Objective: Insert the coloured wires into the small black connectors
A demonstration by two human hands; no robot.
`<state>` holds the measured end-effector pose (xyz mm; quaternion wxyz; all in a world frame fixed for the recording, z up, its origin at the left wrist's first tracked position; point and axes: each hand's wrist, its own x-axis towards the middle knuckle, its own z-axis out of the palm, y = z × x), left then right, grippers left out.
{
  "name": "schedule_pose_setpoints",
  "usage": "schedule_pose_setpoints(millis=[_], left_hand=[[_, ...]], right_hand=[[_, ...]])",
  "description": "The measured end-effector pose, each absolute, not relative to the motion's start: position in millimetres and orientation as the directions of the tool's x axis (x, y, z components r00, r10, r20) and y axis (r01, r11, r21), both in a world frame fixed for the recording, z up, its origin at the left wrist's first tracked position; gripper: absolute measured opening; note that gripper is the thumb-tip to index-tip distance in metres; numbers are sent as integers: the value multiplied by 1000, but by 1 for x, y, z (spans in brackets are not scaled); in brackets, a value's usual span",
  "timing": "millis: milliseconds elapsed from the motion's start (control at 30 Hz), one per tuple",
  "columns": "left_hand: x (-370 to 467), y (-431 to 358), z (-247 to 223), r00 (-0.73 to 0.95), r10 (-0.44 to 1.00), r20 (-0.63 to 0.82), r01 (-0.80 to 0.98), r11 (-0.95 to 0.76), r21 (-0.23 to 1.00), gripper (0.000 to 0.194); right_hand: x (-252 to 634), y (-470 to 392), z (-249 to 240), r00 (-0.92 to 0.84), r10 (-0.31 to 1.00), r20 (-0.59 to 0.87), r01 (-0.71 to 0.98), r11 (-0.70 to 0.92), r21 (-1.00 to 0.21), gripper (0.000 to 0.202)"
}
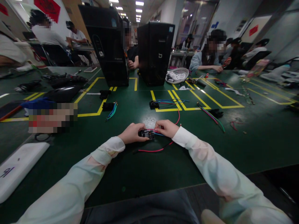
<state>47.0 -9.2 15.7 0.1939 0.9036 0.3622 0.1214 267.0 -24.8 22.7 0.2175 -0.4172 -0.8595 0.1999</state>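
Observation:
Close in front of me on the green table [130,174], my left hand [133,133] grips a small black plastic housing [147,133] by its left end, thumb below and fingers above. The housing's upper side shows inner parts. Thin red and blue wires [159,134] run from its right side. Over these wires my right hand [166,127] is closed in a pinch, at the red wire near the housing. Its fingertips partly hide what they hold. Below the hands lies a loose red-and-black wire [150,151].
Similar black housings with coloured wires lie ahead at left [108,106], middle [154,105] and right [216,113]. Two black computer towers [109,46] [155,53] stand behind them, beside a white basket [177,74]. At left is a white power bank-like block [23,168]. People sit beyond.

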Motion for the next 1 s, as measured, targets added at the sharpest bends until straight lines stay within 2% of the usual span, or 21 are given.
schedule_pose_setpoints(millis=[233,367,533,600,833,1000], left_hand=[[48,-9,15,706,702,96,613,-674,412,39],[48,-9,15,702,707,89,619,-667,414,40],[48,-10,16,702,708,81,606,-653,453,39],[48,-9,16,704,706,79,606,-656,449,39],[47,-9,14,697,709,105,617,-669,415,39],[48,-9,13,700,707,104,615,-670,415,40]], right_hand=[[258,-37,30,-465,771,435,675,627,-390,11],[261,-35,29,-492,771,404,673,631,-386,10],[269,-26,26,-546,807,224,690,585,-426,8],[269,-25,27,-547,813,199,696,573,-432,9],[261,-36,32,-504,768,394,688,633,-355,10],[263,-35,30,-504,777,376,716,620,-322,10]])
